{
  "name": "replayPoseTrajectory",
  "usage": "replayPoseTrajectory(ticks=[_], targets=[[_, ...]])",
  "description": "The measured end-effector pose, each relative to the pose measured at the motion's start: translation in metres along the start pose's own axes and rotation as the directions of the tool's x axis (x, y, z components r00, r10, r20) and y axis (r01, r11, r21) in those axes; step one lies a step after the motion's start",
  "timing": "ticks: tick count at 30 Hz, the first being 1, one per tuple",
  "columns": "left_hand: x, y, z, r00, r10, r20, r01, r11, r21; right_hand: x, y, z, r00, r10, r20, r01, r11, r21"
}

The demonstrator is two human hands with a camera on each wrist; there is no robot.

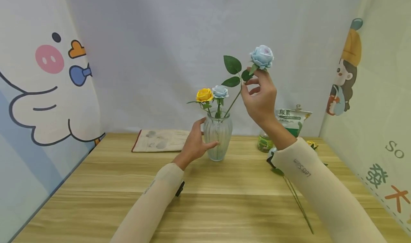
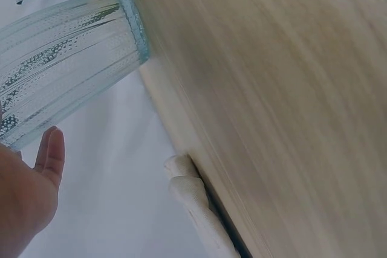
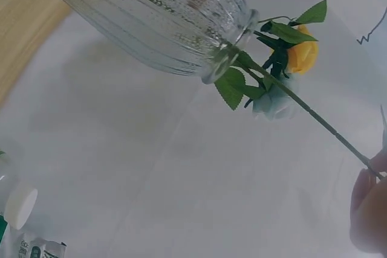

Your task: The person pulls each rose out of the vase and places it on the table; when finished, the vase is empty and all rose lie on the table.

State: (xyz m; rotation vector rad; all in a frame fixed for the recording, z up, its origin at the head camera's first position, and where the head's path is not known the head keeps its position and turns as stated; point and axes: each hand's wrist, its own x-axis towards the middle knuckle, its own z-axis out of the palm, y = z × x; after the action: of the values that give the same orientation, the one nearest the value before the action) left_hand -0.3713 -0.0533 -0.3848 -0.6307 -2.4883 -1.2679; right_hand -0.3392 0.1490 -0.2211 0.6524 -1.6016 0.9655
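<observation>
A ribbed clear glass vase (image 1: 218, 139) stands upright on the table. My left hand (image 1: 195, 145) grips its left side, thumb across the front and fingers round the back. A yellow rose (image 1: 204, 95) and a pale blue rose (image 1: 220, 91) stand in the vase. Above and to its right, my right hand (image 1: 261, 96) pinches the stem of another light blue rose (image 1: 262, 57) just below the bloom. That rose's stem (image 3: 320, 119) slants down into the vase mouth, as the right wrist view shows, and its green leaves spread left of the fingers.
A cotton glove (image 1: 160, 140) lies behind the left hand. Beyond the right forearm are a clipped white-and-green bag (image 1: 290, 121), a small green-labelled jar (image 1: 264, 143) and more flowers, with long stems (image 1: 298, 202) on the table. A white curtain hangs behind.
</observation>
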Motion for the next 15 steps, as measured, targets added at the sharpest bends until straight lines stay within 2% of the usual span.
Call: replayPoseTrajectory(ticks=[10, 15], targets=[[0.001, 0.001, 0.001, 1.000, -0.004, 0.000, 0.004, 1.000, -0.004, 0.015, -0.018, -0.019, 0.995, -0.001, -0.101, 0.010, 0.996, 0.089], [0.001, 0.001, 0.001, 1.000, -0.015, -0.005, 0.015, 1.000, -0.005, 0.019, -0.023, -0.030, 0.992, 0.002, -0.126, 0.010, 0.996, 0.091]])
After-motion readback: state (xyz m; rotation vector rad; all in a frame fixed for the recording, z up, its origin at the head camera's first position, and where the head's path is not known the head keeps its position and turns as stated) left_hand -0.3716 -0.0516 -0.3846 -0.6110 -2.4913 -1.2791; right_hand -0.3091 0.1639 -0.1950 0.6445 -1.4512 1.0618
